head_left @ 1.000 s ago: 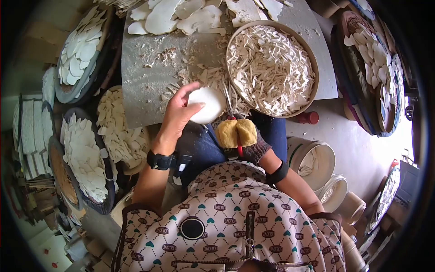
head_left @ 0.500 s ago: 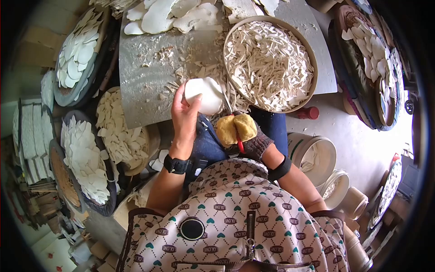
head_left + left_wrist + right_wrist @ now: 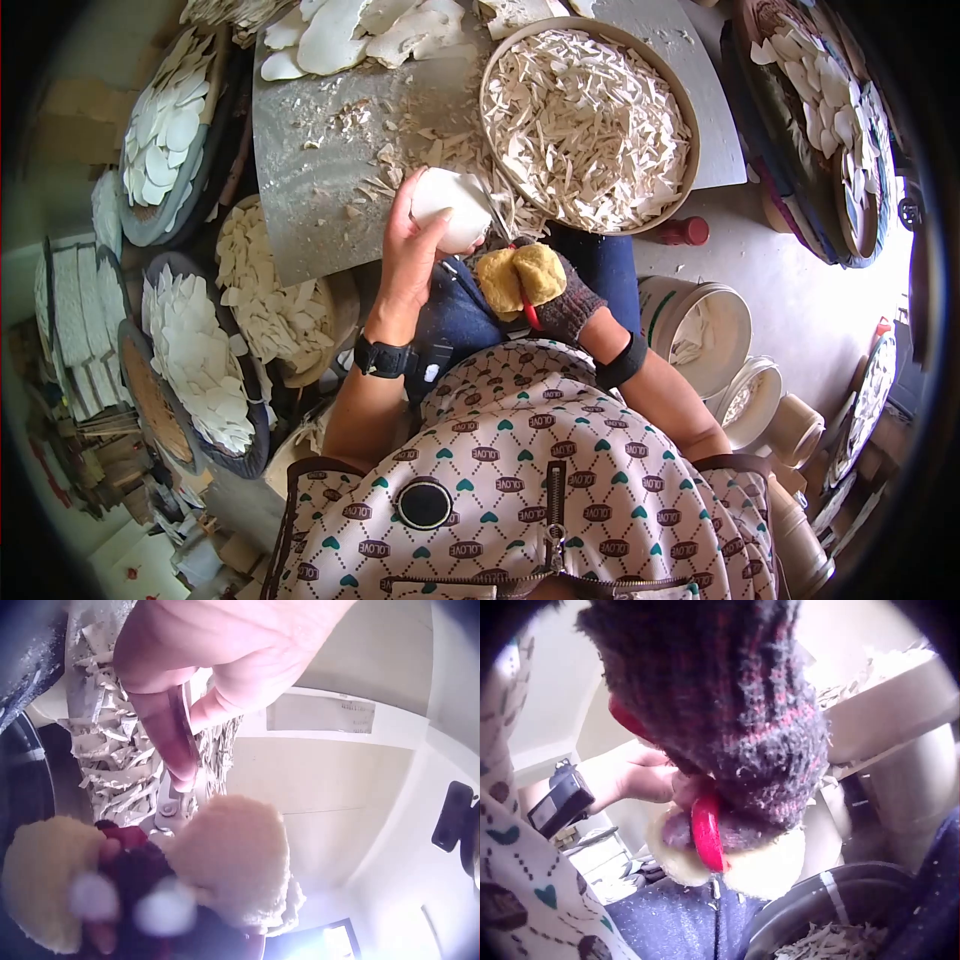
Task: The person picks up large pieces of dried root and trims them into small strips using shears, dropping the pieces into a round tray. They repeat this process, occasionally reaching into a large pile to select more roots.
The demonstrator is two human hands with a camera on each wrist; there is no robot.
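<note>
A round white slice (image 3: 446,208) is pinched between the thumb and fingers of the left hand (image 3: 408,262), tilted beside the scissors. The gloved right hand (image 3: 562,302) grips red-handled scissors (image 3: 529,312), whose metal blades point up toward the slice. Yellow padding (image 3: 521,280) covers part of the handles. In the left wrist view, the left hand (image 3: 217,652) holds the slice edge-on, above the scissors' pivot (image 3: 169,808). In the right wrist view, the knitted glove (image 3: 712,705) surrounds the red handle (image 3: 707,834). Exactly where the blades meet the slice is unclear.
A round tray (image 3: 688,130) of white strips lies on the metal board (image 3: 320,200), among scraps. Large pale pieces (image 3: 335,38) lie at its back. Slice-filled baskets stand left and right; a red object (image 3: 684,231) and buckets (image 3: 712,335) are at the right.
The left hand has turned more upright with the slice and moved it closer to the scissors. The right hand keeps its grip. The head view has shifted slightly.
</note>
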